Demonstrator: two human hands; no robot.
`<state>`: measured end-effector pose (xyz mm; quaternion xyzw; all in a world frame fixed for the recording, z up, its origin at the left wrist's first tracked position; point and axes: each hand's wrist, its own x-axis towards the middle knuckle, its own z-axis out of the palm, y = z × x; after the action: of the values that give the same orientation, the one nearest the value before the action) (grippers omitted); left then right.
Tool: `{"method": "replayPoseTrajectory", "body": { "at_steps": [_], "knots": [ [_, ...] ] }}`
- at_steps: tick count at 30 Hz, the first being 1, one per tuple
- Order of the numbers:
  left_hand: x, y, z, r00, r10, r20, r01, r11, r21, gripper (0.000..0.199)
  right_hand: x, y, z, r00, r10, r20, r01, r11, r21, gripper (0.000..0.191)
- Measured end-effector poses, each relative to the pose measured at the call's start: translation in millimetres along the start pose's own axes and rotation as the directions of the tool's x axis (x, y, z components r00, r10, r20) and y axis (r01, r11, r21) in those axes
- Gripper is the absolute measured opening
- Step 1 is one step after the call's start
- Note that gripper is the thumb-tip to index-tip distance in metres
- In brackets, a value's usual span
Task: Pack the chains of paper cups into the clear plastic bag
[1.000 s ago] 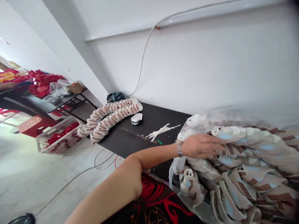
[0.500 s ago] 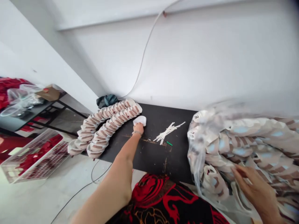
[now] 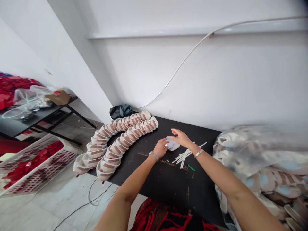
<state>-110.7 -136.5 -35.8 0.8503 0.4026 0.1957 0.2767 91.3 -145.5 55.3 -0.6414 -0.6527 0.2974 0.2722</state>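
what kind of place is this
Probably a small workshop for hand piecework. Rows of nested white-and-brown pieces curve along a black worktable, a big clear plastic bag holds more of them, and a white plastic crate holds red items.

Straight ahead of you at twelve o'clock, a paper piece (image 3: pixel 172 143) lies on the worktable (image 3: pixel 166 189), with loose paper strips (image 3: pixel 184 157) just beside it toward one o'clock. A curved double row of nested paper bowls (image 3: pixel 115 142) runs along the table at eleven o'clock, and a plastic bag of bowls (image 3: pixel 255 166) sits at two o'clock. At ten o'clock, a crate (image 3: pixel 36 166) stands on the floor near a side table (image 3: pixel 31 120).
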Motion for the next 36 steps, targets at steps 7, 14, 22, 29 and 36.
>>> {"method": "replayPoseTrajectory", "body": {
  "at_steps": [7, 14, 22, 29, 36],
  "knots": [
    [-136, -76, -22.0, 0.982, -0.183, -0.040, 0.178, 0.979, -0.100, 0.029, 124, -18, 83, 0.971, 0.239, -0.013, -0.235, 0.963, 0.133, 0.085],
    [-206, -71, -11.5, 0.920, -0.387, -0.067, 0.370, 0.911, -0.184, 0.028, 167, -14, 138, 0.998, 0.070, 0.004, -0.070, 0.997, 0.009, 0.098],
    [-216, -81, -107.8, 0.786, -0.403, -0.468, 0.485, 0.872, 0.064, 0.030, 181, 0, 145, 0.995, 0.081, 0.066, -0.075, 0.993, -0.090, 0.069],
    [-224, -162, -174.2, 0.749, -0.382, -0.541, 0.572, 0.785, 0.237, 0.045, 182, -5, 153, 0.995, 0.009, 0.104, -0.001, 0.997, -0.080, 0.036],
    [-207, -210, -169.0, 0.810, -0.401, -0.428, 0.519, 0.830, 0.204, 0.058, 182, -12, 155, 0.994, 0.046, 0.100, -0.032, 0.991, -0.133, 0.017]
  ]
}}
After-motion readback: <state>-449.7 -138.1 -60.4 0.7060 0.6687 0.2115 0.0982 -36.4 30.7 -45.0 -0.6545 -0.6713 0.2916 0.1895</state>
